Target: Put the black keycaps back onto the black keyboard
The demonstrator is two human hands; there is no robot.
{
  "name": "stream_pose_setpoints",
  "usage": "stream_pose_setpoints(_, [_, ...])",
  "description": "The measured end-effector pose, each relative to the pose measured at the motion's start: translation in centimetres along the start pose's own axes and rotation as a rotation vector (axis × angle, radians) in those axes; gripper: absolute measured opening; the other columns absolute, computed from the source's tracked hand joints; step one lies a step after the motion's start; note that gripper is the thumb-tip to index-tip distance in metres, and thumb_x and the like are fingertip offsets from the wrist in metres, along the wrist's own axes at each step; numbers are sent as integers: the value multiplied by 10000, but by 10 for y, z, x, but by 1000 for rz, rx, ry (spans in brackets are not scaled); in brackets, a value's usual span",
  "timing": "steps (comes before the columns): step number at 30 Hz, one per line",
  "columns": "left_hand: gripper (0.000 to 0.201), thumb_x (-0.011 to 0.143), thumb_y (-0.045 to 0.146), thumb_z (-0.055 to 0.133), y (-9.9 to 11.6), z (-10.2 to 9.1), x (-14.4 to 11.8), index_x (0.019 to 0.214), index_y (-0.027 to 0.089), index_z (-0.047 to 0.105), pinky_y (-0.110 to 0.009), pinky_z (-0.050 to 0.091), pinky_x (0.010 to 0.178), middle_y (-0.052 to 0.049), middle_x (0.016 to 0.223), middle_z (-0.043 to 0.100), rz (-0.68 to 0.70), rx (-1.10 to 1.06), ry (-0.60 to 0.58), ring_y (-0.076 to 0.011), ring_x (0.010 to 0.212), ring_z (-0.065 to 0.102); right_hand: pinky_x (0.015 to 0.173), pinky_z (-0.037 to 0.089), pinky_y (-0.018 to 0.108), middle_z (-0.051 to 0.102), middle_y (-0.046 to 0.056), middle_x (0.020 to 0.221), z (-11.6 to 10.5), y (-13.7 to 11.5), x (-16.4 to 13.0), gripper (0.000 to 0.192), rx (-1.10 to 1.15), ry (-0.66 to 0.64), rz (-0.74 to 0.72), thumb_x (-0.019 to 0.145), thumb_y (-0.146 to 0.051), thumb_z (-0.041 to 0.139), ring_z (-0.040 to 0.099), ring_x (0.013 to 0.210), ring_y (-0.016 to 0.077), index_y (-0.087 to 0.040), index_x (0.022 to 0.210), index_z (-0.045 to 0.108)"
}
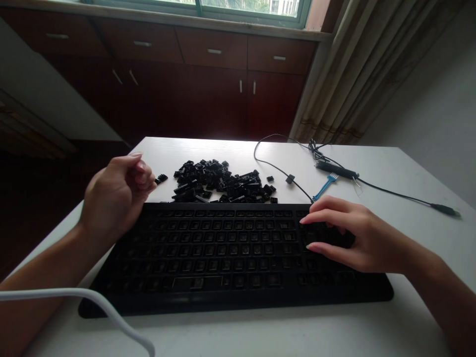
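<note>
A black keyboard (208, 297) with its keycaps off lies across the white table, rows of bare key sockets showing. Over its upper left corner my left hand (115, 193) is closed, fingers curled towards the palm; whatever they may hold is hidden. My right hand (353, 233) hovers over or rests on the number-pad side, with thumb and forefinger apart and nothing visible between them. Just behind the keyboard sits a heap of loose black keycaps (219, 181), and a few more keycaps (161, 178) lie beside my left hand.
A blue brush (325, 186) lies behind my right hand, near a black stick-like tool (336, 169) and a wire puller (357, 186). The black cable (401, 196) loops across the back right. A white cord (92, 296) crosses the near left. Red-brown cabinets (193, 99) stand beyond the table.
</note>
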State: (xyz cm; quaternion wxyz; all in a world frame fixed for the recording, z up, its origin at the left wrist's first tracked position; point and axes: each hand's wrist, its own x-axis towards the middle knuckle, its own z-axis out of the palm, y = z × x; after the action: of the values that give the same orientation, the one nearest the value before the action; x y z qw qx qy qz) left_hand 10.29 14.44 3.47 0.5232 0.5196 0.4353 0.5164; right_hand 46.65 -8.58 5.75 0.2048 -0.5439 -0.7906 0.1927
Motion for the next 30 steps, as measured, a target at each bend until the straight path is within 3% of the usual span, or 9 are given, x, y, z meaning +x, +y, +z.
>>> stream_pose_setpoints(4, [288,837,319,630,1,1,-1,676,165,449,-190,392,588,22,635,345,-50,-92,33,-95,617,355,800,536,316,637,62,1135,0,-1,-1,373,-46,-58,-3,889,-325,693,626,934,182,-275,1252,623])
stream_pose_setpoints(30, [279,844,300,624,2,3,-2,667,161,458,-182,385,588,20,627,340,-51,-98,38,-94,617,356,743,530,273,651,54,1085,1,-1,-1,381,-52,-84,-34,906,-382,687,635,873,156,-306,1278,654])
